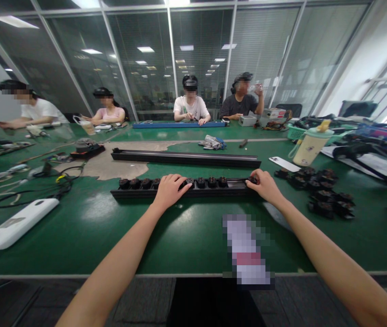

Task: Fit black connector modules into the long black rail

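A long black channel-shaped housing (217,193) lies crosswise in front of me on the green table. Several round black socket modules (212,182) sit in a row along its trough, with a gap before the right end. My left hand (170,190) is closed over the housing near its middle, thumb on the near side and fingers over the top. At the right end, my right hand (265,187) pinches a small black socket module (252,180) between thumb and fingers. Its underside is hidden, so I cannot tell how it sits in the trough.
Behind lies a second black housing (186,159). Loose black modules (329,195) are heaped at right, near a white phone (284,164) and a cream tumbler (312,147). A blurred-out phone-shaped object (247,250) lies at the near edge, a white device (18,222) at left. Several people sit across.
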### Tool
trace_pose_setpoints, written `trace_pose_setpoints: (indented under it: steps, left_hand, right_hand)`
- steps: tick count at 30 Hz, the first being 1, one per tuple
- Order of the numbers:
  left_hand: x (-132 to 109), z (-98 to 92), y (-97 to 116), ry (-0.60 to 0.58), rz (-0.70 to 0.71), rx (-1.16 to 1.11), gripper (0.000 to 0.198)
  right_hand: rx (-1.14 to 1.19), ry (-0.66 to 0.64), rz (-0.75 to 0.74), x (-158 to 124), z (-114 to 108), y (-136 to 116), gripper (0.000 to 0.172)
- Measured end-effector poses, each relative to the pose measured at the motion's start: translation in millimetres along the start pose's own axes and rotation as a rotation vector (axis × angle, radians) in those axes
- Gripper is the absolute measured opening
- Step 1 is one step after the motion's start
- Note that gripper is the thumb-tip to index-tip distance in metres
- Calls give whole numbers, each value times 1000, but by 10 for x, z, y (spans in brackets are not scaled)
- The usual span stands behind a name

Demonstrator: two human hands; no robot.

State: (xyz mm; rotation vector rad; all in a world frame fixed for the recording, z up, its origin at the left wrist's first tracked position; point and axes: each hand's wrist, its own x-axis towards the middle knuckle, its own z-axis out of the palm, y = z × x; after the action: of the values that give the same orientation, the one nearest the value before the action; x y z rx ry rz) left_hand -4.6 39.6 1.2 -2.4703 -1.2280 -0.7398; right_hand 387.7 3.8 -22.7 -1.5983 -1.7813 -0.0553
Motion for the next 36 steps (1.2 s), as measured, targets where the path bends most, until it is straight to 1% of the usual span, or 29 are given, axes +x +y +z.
trace_pose_setpoints:
  steps: [15,27,36]
  left_hand:
    - [6,1,-4,-3,-1,5,44]
    - [6,0,-7,-6,1,-15,42]
    - [3,-8,-3,2,3,-11,44]
  right_hand:
    - [-2,1,-14,-1,13,11,24]
    - [-28,1,-50,7,-28,-20,19]
    - [-17,5,-39,3,-49,-25,17]
